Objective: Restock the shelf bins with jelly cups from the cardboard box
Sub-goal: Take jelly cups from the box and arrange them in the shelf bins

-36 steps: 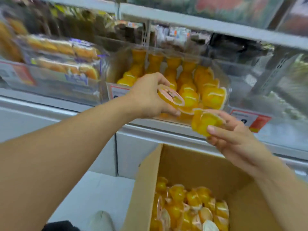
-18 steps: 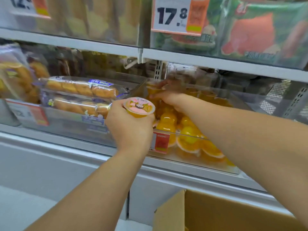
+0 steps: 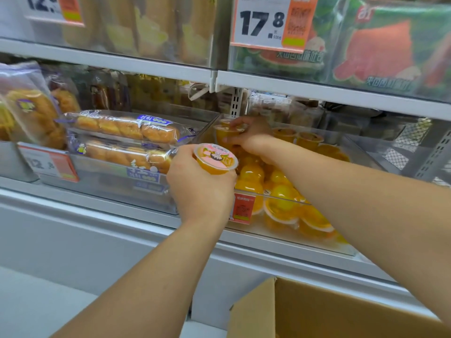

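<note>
Gripping jelly cup [image 3: 215,158] in left hand [image 3: 200,189], right hand [image 3: 251,137] in bin [image 3: 305,242]

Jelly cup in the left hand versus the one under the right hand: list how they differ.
The left hand grips its jelly cup in front of the clear bin; the right hand holds its cup at the bin's back. The left cup's pink printed lid shows fully; the right cup's lid is mostly covered by fingers. Both hold orange jelly.
</note>
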